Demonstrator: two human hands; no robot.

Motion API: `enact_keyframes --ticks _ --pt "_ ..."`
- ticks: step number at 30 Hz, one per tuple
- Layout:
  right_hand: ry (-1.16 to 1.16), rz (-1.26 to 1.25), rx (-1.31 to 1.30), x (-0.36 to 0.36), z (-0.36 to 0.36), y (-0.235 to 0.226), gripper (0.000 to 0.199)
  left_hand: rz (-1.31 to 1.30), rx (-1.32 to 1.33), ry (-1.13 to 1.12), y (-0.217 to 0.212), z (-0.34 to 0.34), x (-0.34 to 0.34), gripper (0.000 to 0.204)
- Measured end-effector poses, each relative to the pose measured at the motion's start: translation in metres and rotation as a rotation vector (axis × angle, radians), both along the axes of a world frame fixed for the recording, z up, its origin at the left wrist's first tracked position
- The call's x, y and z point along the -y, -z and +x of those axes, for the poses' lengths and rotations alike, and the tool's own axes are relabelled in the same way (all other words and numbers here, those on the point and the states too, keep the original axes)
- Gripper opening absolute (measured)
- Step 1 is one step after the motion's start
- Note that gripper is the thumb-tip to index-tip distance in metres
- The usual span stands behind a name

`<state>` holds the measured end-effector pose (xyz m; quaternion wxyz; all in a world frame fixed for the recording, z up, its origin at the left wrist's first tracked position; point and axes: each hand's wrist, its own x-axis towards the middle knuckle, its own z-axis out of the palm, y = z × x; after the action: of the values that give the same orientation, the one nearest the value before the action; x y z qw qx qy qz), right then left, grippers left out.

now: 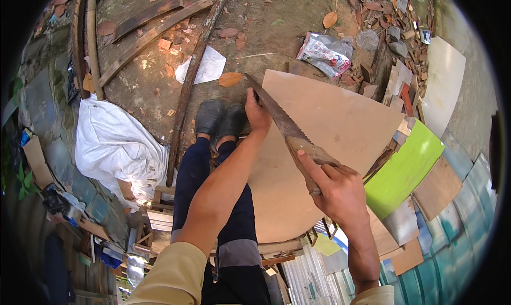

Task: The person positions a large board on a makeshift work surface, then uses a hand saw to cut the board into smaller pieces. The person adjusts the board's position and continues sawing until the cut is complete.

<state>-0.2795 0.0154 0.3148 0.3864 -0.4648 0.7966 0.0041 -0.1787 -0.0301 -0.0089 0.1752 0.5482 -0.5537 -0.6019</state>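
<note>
My right hand (pixel 340 193) is wrapped round the wooden handle (pixel 314 158) of a handsaw, its index finger stretched along the grip. The toothed, brownish blade (pixel 279 116) slants away to the upper left over a large tan wooden board (pixel 330 108). My left hand (pixel 258 112) is closed beside the far part of the blade, at the board's left edge. Its thumb points up and most of its fingers are hidden. I cannot tell whether it grips the edge or the blade.
My dark shoes (pixel 218 118) stand left of the board. A long wooden strip (pixel 199 60) and a white sack (pixel 114 140) lie farther left. A plastic packet (pixel 327 55) lies beyond the board. At right are a lime-green panel (pixel 404 169) and corrugated sheets (pixel 452 241).
</note>
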Motion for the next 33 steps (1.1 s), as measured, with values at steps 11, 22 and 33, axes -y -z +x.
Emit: enact_keyframes --ticks 11,22,33 --pt "0.041 -0.014 0.017 0.004 -0.008 0.005 0.080 0.403 -0.229 -0.265 0.037 0.003 -0.017 0.016" --pt "-0.058 -0.013 0.009 0.004 -0.004 0.009 0.065 0.730 -0.475 -0.418 0.062 0.017 -0.019 0.006" --pt "0.028 -0.039 0.039 -0.015 -0.010 0.011 0.084 0.279 -0.158 -0.276 0.024 -0.008 -0.016 0.006"
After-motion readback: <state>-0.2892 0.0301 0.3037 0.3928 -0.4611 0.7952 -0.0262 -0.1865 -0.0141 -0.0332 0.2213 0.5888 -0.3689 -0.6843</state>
